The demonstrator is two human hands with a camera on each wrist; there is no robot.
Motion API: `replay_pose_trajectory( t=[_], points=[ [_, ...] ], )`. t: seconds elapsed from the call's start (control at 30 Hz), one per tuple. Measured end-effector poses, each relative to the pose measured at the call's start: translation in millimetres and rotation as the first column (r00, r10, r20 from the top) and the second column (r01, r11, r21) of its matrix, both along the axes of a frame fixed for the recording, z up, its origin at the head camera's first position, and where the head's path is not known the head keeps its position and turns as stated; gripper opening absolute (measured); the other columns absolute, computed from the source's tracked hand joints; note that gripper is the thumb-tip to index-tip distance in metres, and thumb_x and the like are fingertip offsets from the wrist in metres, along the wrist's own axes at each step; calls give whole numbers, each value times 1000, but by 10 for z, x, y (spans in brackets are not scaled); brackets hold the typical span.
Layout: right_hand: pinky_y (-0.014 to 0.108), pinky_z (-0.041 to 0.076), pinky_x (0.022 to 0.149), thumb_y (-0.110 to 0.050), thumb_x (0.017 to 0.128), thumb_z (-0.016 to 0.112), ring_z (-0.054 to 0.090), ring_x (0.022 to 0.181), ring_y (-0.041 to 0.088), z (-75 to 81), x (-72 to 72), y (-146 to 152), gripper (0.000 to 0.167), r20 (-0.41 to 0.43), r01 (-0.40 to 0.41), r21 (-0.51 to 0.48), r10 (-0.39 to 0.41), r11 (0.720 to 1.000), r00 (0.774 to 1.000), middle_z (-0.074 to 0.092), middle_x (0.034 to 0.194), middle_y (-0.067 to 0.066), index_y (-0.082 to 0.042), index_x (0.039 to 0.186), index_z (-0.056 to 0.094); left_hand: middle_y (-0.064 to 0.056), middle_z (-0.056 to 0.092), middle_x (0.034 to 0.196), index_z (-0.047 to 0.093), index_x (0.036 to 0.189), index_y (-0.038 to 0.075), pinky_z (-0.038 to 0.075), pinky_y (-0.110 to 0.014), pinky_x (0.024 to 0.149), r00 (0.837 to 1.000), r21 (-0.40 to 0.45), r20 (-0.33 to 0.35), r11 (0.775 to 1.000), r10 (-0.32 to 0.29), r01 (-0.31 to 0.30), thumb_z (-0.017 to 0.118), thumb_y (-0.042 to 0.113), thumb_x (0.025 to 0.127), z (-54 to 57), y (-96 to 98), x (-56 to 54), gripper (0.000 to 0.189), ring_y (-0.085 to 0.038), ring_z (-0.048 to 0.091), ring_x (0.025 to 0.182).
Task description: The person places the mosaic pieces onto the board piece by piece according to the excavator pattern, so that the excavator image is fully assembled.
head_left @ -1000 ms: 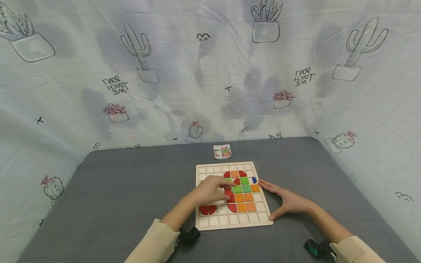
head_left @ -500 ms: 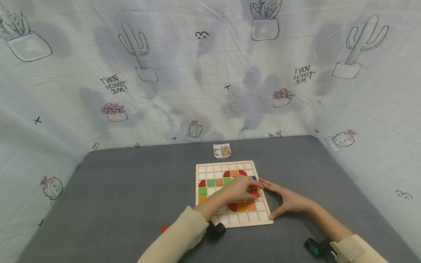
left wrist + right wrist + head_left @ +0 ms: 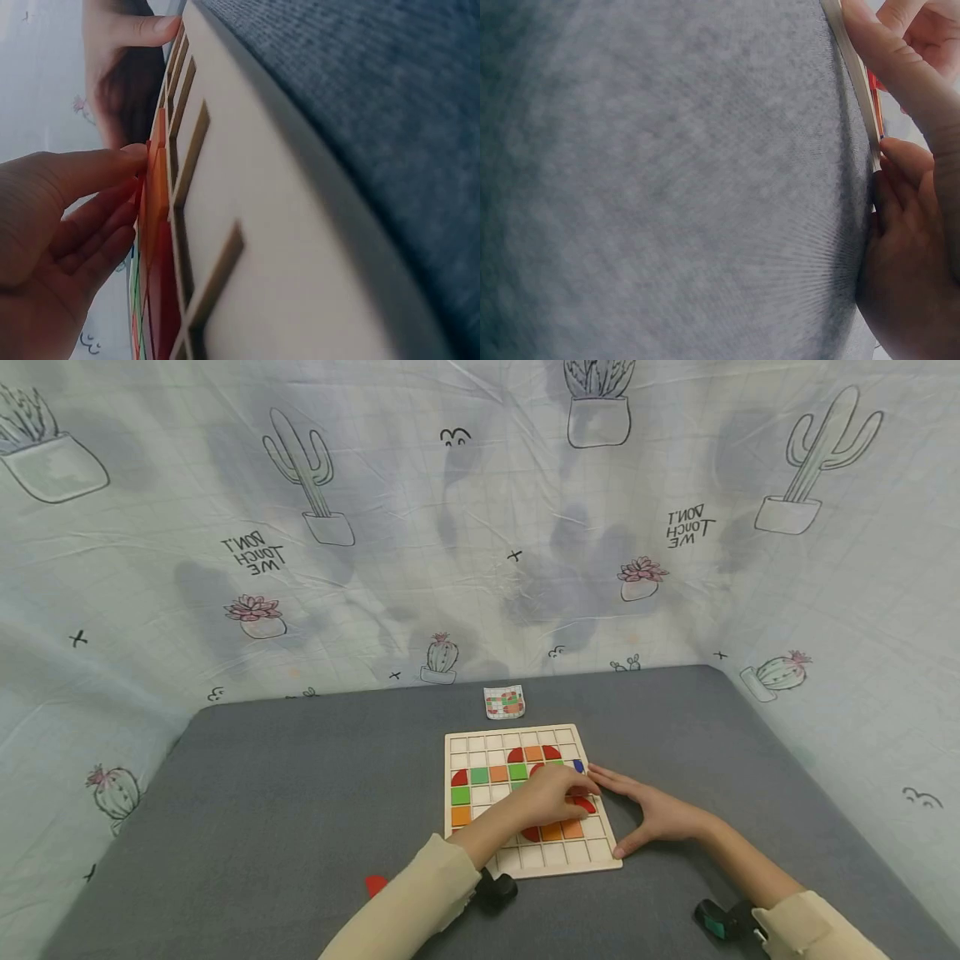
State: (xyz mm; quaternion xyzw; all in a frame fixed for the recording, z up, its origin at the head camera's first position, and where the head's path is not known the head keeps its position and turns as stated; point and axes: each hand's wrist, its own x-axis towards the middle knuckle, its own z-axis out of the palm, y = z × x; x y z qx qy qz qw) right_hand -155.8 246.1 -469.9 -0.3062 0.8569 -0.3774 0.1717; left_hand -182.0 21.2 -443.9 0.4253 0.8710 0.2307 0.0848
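A light wooden grid board (image 3: 542, 860) lies on the grey table, bearing red, orange and green tiles in its cells. My left hand (image 3: 551, 795) reaches over the board's right half and pinches a red tile with a rounded edge (image 3: 585, 805) between thumb and fingers, down at a cell there. In the left wrist view the thumb and fingertips meet at the thin red tile (image 3: 142, 176), close over the board. My right hand (image 3: 667, 818) spans the board's right edge, its thumb near the lower corner and its extended fingers touching farther up. My left forearm hides several cells.
Behind the board lies a small pattern card (image 3: 504, 702) with a coloured grid. A loose red piece (image 3: 376, 885) lies on the table beside my left sleeve. A blue piece (image 3: 578, 766) sits near the board's right edge. Patterned cloth (image 3: 480, 527) encloses the table.
My left hand has moved right across the board with the red tile, from its middle to the right side, then stayed there. The right hand keeps its place at the edge.
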Motion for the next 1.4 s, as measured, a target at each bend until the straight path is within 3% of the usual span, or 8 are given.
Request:
replay_pose_trajectory(
  t=[0.33, 0.53, 0.73, 0.83, 1.03, 1.17, 1.4],
  points=[
    [51, 31, 100, -37, 66, 81, 18, 137, 26, -3, -1, 9, 105, -4, -2, 5, 2, 1000, 1000, 15, 154, 7, -15, 149, 20, 7, 68, 101, 67, 111, 16, 44, -11, 74, 1000, -37, -3, 999, 14, -14, 71, 20, 81, 11, 27, 33, 30, -1, 59, 88],
    [51, 30, 100, -35, 67, 81, 16, 138, 20, 2, 4, 2, 104, -3, -9, -4, 9, 1000, 1000, 15, 154, 7, -15, 149, 20, 8, 68, 101, 67, 111, 16, 44, -11, 75, 1000, 24, 19, 1000, -16, 15, 69, 24, 83, -11, -36, 21, 29, 0, 59, 88],
    [61, 26, 98, -34, 67, 82, 15, 137, 33, 29, 14, -4, 105, 26, -1, -17, 2, 1000, 1000, 14, 154, 11, -13, 148, 20, 6, 66, 109, 65, 116, 15, 45, -14, 81, 996, 57, 83, 998, -15, 10, 64, 27, 87, 72, -226, 52, 31, -3, 59, 96],
    [63, 24, 98, -33, 67, 82, 15, 136, 39, 35, 11, -12, 105, 41, 3, -21, -2, 1000, 999, 14, 154, 12, -12, 148, 20, 6, 65, 111, 64, 118, 17, 45, -17, 82, 992, 34, 126, 999, 9, -13, 64, 29, 87, 142, -401, 107, 33, -6, 59, 99],
    [55, 25, 101, -36, 65, 82, 16, 137, 36, 30, 7, -34, 107, 59, 31, 0, -31, 1000, 998, 14, 154, 9, -16, 149, 20, 4, 66, 96, 65, 115, 15, 46, -19, 69, 974, 51, 208, 994, 85, -98, 69, 25, 83, 206, -943, 249, 33, -8, 57, 81],
    [52, 27, 101, -37, 64, 83, 17, 136, 36, 25, 4, -34, 107, 62, 45, 13, -46, 999, 997, 15, 154, 8, -17, 149, 20, 3, 66, 96, 67, 109, 13, 47, -22, 71, 963, 91, 226, 981, 146, -170, 72, 22, 80, 176, -1377, 378, 31, -8, 57, 81],
    [55, 26, 101, -36, 65, 82, 17, 136, 37, 16, -5, -34, 107, 66, 39, 11, -40, 999, 997, 14, 154, 8, -18, 149, 19, 8, 65, 95, 68, 100, 17, 50, -25, 76, 945, 120, 229, 957, 232, -264, 77, 22, 74, 97, -2062, 721, 27, -4, 58, 85]
  ],
)
